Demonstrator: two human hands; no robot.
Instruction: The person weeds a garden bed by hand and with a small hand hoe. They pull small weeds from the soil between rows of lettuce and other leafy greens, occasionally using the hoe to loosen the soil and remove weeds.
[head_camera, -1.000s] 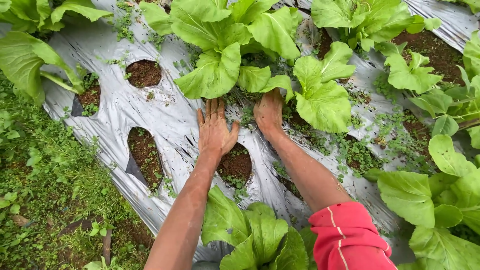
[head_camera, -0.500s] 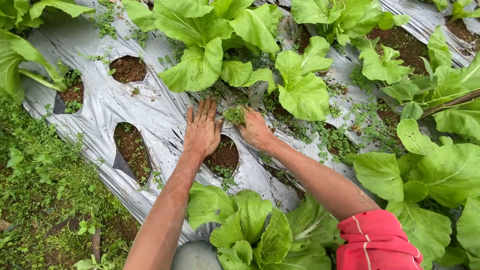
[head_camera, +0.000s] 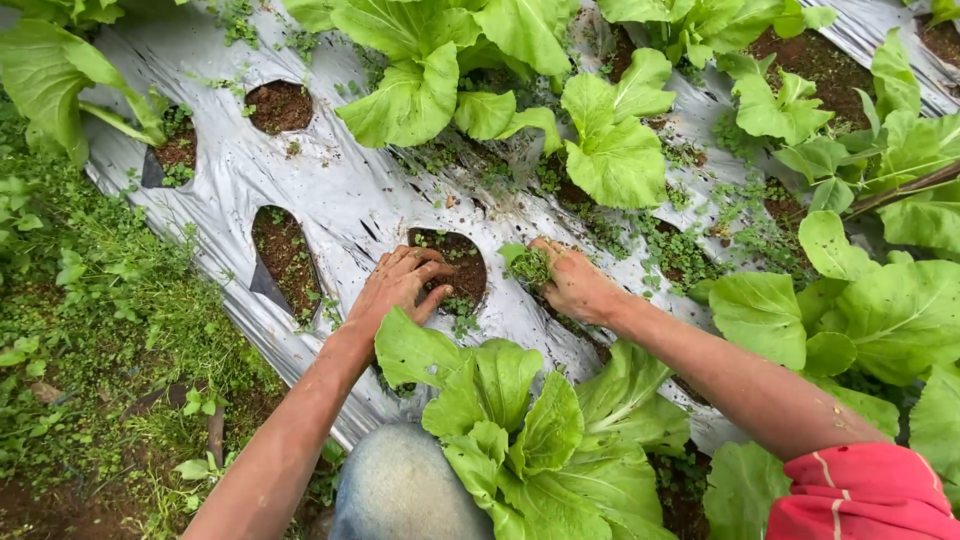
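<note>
A small clump of pulled weeds (head_camera: 527, 264) is grasped in the clenched fingers of the right hand (head_camera: 572, 283), just right of a round planting hole (head_camera: 455, 262) in the silver plastic mulch (head_camera: 340, 200). The left hand (head_camera: 398, 285) is laid at the hole's left edge, fingers curled on the soil and holding nothing. A leafy cabbage plant (head_camera: 520, 430) is seen near the hands.

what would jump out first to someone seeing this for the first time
Two soil-smeared bare arms reach over a silver plastic sheet that covers a garden bed. The right hand grips a small clump of weeds, while the left hand rests at the edge of a soil hole in the sheet. Big bright green leafy plants crowd in around them, one right below the hands.
</note>
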